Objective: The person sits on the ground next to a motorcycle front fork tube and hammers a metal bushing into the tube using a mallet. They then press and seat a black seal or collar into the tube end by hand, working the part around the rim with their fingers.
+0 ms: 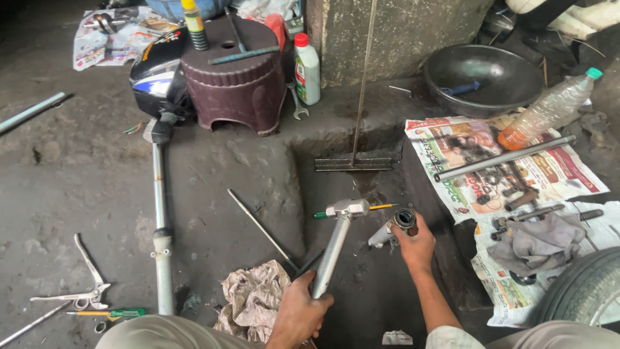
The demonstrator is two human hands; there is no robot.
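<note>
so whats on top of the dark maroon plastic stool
A yellow-capped green bottle stands on the dark maroon plastic stool, and a grey metal bar lies across its seat. A thin dark rod leans there too; its lower end is unclear.

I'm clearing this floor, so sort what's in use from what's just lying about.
In use:
- hammer in the left hand
- metal tube in the right hand

Lying about:
- fork leg
- pliers
- crumpled rag
- thin rod
- plastic stool
- black bowl
- plastic bottle
</note>
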